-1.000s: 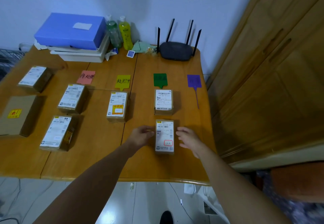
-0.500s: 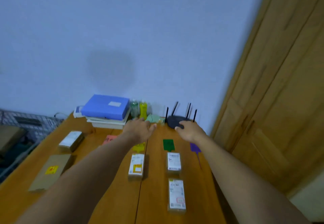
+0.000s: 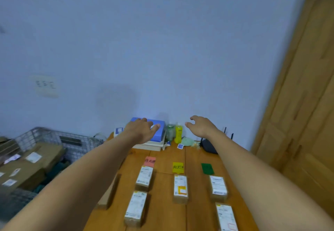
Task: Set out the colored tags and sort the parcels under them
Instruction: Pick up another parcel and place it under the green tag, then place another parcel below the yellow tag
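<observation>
On the wooden table lie a pink tag, a yellow tag and a green tag in a row. Two parcels lie below the pink tag, one parcel below the yellow tag, and two parcels below the green tag. My left hand and my right hand are stretched forward in the air above the table's far end, fingers relaxed, holding nothing. My right arm hides the purple tag.
At the table's far edge stand a blue box on white boxes, two bottles, and a black router. A brown flat parcel lies partly under my left arm. A wire basket with parcels stands left; a wooden wardrobe right.
Both hands let go of the front parcel under the green tag and rose forward into the air. The camera tilted up toward the wall.
</observation>
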A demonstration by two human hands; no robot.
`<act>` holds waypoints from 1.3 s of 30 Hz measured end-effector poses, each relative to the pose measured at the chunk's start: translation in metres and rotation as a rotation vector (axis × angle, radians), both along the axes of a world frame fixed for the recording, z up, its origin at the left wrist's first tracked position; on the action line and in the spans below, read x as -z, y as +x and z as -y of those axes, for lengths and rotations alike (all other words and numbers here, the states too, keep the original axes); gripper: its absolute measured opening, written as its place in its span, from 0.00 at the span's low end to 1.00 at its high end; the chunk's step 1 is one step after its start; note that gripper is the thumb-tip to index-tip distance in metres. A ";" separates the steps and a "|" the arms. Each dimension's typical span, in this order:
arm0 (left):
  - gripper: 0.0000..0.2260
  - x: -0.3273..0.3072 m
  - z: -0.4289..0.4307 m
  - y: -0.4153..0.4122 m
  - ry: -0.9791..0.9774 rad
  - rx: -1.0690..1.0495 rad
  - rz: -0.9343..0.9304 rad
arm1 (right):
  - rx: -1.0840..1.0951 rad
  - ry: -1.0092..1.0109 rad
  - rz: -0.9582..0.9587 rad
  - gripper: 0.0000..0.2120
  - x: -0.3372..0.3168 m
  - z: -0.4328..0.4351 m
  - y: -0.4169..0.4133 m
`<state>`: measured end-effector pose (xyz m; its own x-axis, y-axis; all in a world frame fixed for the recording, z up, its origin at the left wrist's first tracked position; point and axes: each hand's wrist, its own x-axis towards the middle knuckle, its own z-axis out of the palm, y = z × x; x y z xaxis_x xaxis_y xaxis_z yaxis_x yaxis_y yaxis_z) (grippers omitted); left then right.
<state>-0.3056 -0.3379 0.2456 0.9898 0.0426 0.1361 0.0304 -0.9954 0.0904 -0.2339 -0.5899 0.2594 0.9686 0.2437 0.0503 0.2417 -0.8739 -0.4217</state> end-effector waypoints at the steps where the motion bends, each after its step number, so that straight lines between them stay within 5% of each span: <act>1: 0.29 0.003 -0.014 -0.006 0.007 -0.014 -0.009 | -0.010 0.006 -0.005 0.31 0.004 -0.014 -0.003; 27: 0.32 0.085 -0.378 0.036 -0.043 -0.157 -0.148 | -0.101 0.021 -0.213 0.32 0.098 -0.369 0.062; 39: 0.31 0.160 -0.402 0.108 -0.091 -0.020 -0.319 | 0.010 0.132 -0.353 0.30 0.158 -0.413 0.076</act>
